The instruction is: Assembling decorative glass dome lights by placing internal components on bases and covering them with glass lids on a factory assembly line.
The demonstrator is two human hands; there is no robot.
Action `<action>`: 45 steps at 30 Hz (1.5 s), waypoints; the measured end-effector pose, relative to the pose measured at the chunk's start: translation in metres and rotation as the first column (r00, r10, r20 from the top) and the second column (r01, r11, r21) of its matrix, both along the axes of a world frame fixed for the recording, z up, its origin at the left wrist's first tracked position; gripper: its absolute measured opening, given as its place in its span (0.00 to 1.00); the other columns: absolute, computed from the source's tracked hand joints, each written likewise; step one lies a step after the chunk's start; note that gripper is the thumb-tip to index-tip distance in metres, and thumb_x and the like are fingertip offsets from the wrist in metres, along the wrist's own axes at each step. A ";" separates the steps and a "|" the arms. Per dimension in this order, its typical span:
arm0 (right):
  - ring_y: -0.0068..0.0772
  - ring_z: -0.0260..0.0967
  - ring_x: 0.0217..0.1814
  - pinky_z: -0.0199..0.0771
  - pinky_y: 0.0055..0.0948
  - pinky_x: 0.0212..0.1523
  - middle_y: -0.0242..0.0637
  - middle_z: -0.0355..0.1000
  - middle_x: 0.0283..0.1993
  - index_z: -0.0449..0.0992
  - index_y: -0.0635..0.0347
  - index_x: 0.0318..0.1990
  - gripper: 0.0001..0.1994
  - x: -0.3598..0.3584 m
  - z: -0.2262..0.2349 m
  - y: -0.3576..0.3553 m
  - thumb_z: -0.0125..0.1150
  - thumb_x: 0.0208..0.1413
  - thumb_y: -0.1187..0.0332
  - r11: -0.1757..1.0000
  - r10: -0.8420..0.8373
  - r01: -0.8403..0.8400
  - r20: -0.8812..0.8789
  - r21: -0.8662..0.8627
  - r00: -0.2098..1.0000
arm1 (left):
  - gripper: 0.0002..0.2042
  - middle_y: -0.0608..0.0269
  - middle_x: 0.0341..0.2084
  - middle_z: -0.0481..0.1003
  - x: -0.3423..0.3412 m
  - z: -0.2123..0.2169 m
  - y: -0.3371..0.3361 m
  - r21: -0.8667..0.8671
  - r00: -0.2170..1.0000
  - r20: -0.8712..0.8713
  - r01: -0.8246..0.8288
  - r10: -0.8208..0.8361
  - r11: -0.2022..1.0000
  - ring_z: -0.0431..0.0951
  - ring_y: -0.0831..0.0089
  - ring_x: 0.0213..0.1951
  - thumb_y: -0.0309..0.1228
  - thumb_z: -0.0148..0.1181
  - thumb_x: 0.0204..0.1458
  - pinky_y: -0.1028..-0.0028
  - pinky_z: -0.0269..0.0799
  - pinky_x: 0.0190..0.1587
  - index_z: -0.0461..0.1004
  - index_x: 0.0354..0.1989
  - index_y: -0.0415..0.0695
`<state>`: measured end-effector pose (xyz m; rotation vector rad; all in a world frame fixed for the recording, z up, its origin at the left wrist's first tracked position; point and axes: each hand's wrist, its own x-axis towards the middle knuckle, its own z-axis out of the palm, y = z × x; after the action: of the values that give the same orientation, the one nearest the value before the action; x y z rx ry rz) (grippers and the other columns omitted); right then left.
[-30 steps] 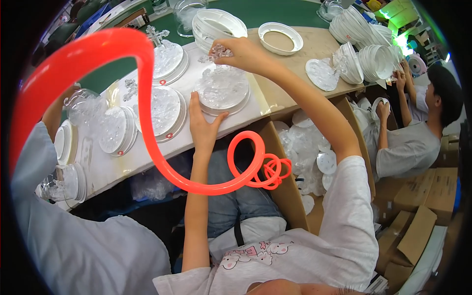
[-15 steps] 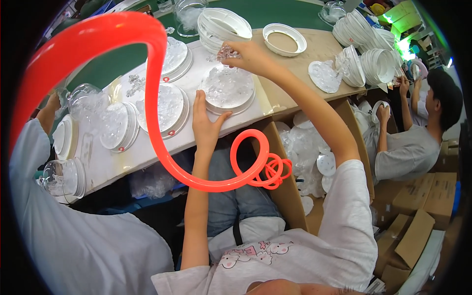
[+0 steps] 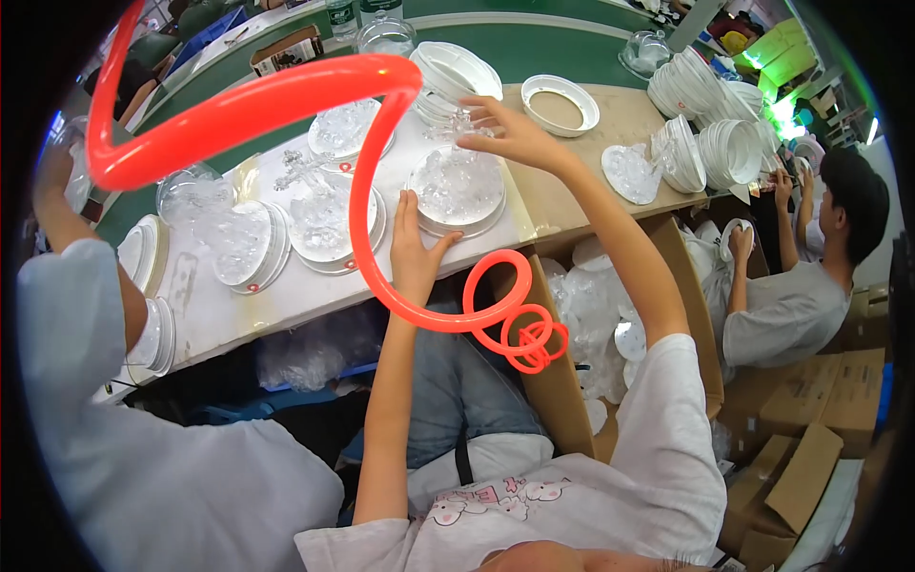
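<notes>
My left hand [image 3: 416, 255] rests against the near left side of a round white base [image 3: 459, 198], fingers stretched and thumb apart. Clear, crumpled-looking plastic covers the top of that base. Over its far right edge is my right hand [image 3: 515, 133], its fingers spread beside a clear plastic branched piece [image 3: 461, 122] that stands up from the base. Whether the fingertips still touch that piece is hard to tell. To the left sit similar round bases, among them one with clear pieces [image 3: 329, 221] and another [image 3: 250, 246].
A red coiled hose [image 3: 276, 91] hangs across the view. White rings are stacked [image 3: 457, 71] behind the base, and one lies flat [image 3: 560, 105]. A cardboard box [image 3: 701, 315] of clear plastic parts stands at right. Co-workers sit on the left [image 3: 191, 467] and right [image 3: 791, 305].
My right hand has opened from a pinch on the clear plastic and moved slightly right and down. The left hand stays on the base. The hose has swung, and the left co-worker's arm has moved.
</notes>
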<state>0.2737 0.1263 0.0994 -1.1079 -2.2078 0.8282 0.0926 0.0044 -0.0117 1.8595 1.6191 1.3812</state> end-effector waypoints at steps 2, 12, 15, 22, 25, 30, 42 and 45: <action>0.41 0.61 0.59 0.62 0.38 0.55 0.47 0.64 0.56 0.53 0.49 0.63 0.42 0.016 0.001 -0.007 0.69 0.41 0.52 0.996 -0.021 0.019 -0.029 -0.081 0.999 | 0.43 0.41 0.59 0.55 0.000 0.001 0.001 0.012 1.000 -0.002 0.003 -0.003 1.000 0.56 0.53 0.61 0.38 0.70 0.35 0.66 0.58 0.59 0.54 0.60 0.34; 0.45 0.58 0.61 0.54 0.44 0.60 0.44 0.66 0.54 0.56 0.57 0.61 0.46 0.045 -0.074 -0.059 0.73 0.33 0.52 0.977 -0.115 0.095 0.096 0.189 0.989 | 0.41 0.42 0.60 0.55 0.000 0.006 -0.003 0.010 0.999 -0.038 0.034 -0.034 0.999 0.56 0.52 0.61 0.36 0.68 0.39 0.65 0.58 0.59 0.52 0.61 0.34; 0.47 0.57 0.60 0.51 0.44 0.60 0.43 0.67 0.53 0.59 0.59 0.59 0.45 0.032 -0.078 -0.061 0.72 0.32 0.50 0.913 -0.242 0.155 0.196 0.379 0.950 | 0.31 0.41 0.58 0.56 -0.011 0.006 -0.019 0.032 0.997 -0.076 0.002 0.001 0.999 0.57 0.50 0.60 0.25 0.59 0.46 0.63 0.56 0.60 0.54 0.59 0.34; 0.49 0.55 0.60 0.50 0.45 0.58 0.46 0.64 0.50 0.63 0.63 0.57 0.47 0.032 -0.100 -0.045 0.70 0.29 0.42 0.936 -0.221 0.173 0.131 0.306 0.967 | 0.43 0.42 0.62 0.44 -0.058 0.010 -0.049 0.350 0.868 -0.261 -0.323 0.422 0.879 0.42 0.42 0.64 0.33 0.68 0.40 0.50 0.46 0.62 0.47 0.63 0.39; 0.51 0.53 0.61 0.47 0.46 0.59 0.48 0.62 0.51 0.64 0.64 0.56 0.47 0.020 -0.092 -0.045 0.70 0.29 0.41 0.961 -0.187 0.153 0.135 0.230 0.973 | 0.46 0.43 0.62 0.44 -0.078 0.004 -0.044 0.249 0.870 -0.253 -0.364 0.423 0.897 0.40 0.42 0.65 0.37 0.69 0.39 0.50 0.44 0.63 0.45 0.64 0.40; 0.52 0.51 0.62 0.44 0.50 0.60 0.50 0.61 0.52 0.66 0.65 0.55 0.47 0.014 -0.087 -0.047 0.69 0.28 0.40 0.960 -0.214 0.170 0.194 0.223 0.957 | 0.45 0.44 0.62 0.44 -0.085 0.006 -0.043 0.255 0.842 -0.330 -0.355 0.426 0.899 0.41 0.43 0.65 0.38 0.69 0.39 0.52 0.45 0.63 0.47 0.64 0.40; 0.50 0.51 0.63 0.46 0.53 0.58 0.51 0.61 0.52 0.64 0.64 0.56 0.49 -0.005 -0.097 -0.054 0.68 0.28 0.38 0.936 -0.280 0.226 0.181 0.270 0.943 | 0.42 0.44 0.62 0.47 -0.090 0.002 -0.041 0.224 0.902 -0.215 -0.327 0.374 0.918 0.44 0.48 0.65 0.34 0.67 0.41 0.58 0.47 0.63 0.48 0.63 0.37; 0.50 0.52 0.61 0.47 0.54 0.57 0.50 0.60 0.53 0.63 0.63 0.57 0.48 -0.002 -0.102 -0.058 0.68 0.29 0.39 0.930 -0.305 0.243 0.206 0.277 0.930 | 0.41 0.44 0.62 0.48 -0.090 -0.001 -0.042 0.255 0.900 -0.205 -0.330 0.384 0.909 0.45 0.48 0.65 0.33 0.66 0.42 0.58 0.48 0.63 0.48 0.63 0.35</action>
<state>0.2717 0.0682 -0.0022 -1.4132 -2.2025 0.2975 0.0025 -0.0375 -0.0124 1.9952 2.1029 1.5728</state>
